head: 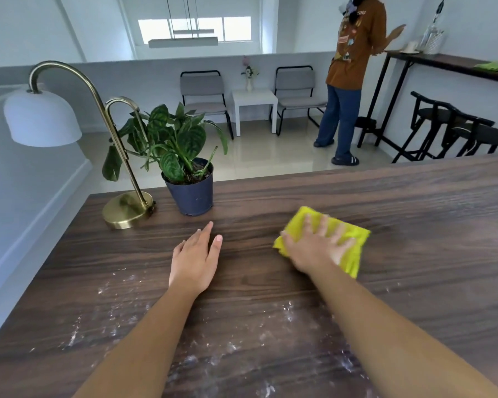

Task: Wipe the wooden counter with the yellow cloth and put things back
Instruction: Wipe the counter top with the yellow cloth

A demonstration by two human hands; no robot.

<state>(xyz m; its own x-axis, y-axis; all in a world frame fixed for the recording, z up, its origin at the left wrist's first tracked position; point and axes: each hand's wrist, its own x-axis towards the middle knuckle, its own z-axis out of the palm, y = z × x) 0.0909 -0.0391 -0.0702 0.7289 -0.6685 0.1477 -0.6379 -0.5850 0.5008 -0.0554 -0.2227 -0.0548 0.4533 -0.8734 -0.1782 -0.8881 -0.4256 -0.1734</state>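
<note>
A dark wooden counter (414,214) fills the lower view. My right hand (314,248) presses flat, fingers spread, on a folded yellow cloth (354,239) right of the middle. My left hand (196,259) lies flat and empty on the wood, fingers apart, just in front of a potted plant in a dark blue pot (191,193). A brass lamp (124,208) with a white shade stands left of the plant. White powdery specks (230,346) are scattered over the near part of the counter.
The counter's far edge runs behind the plant and drops to a tiled floor. Beyond it stand two chairs, a small white table (255,101), black stools (454,127), and a person in a brown shirt (354,47) at a high side table.
</note>
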